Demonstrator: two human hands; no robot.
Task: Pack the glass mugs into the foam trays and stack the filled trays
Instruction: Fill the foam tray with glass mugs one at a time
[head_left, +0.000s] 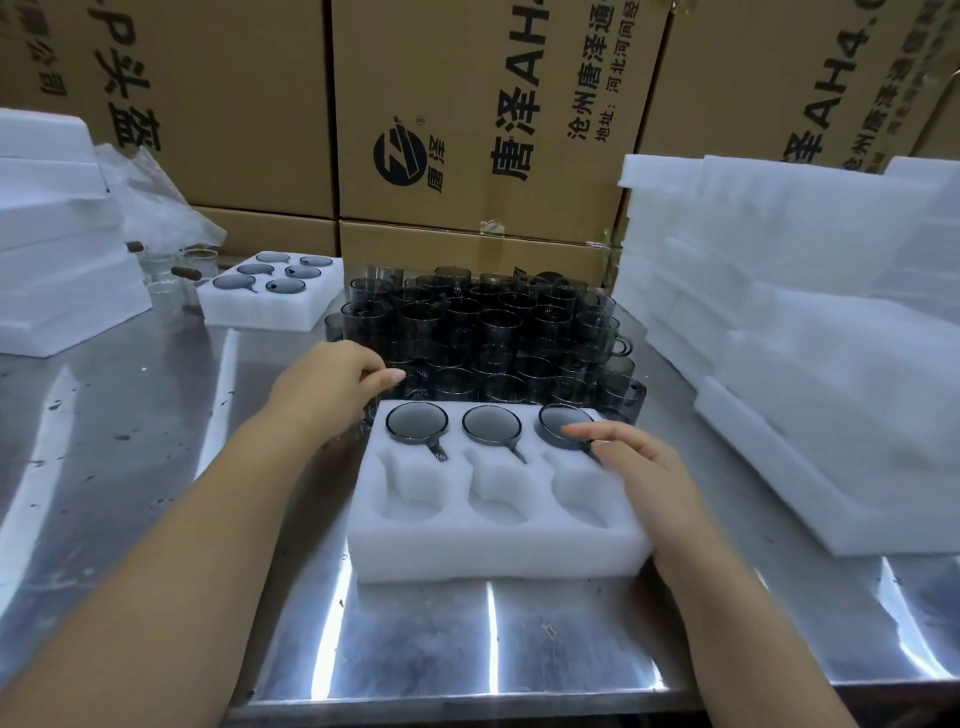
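R hand (636, 460) slack on corner mug (556, 415) at foam tray (493, 556) rear edge. L hand (327, 387) at loose mugs (493, 332) near edge, grip unclear.

The middle cardboard box (467, 104) carries, turned sideways, "唐泽AH4", "沧州唐泽通", "地址:河北河间经" and a round logo (400, 158) beside "唐泽". The left box (218, 78) shows "P头盔". The right box (789, 78) shows "泽AH4".

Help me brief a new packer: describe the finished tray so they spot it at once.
On the steel table, look left of the crowd of loose mugs, toward the back. The foam tray there lies alone with all six pockets filled; the nearer tray has three empty.
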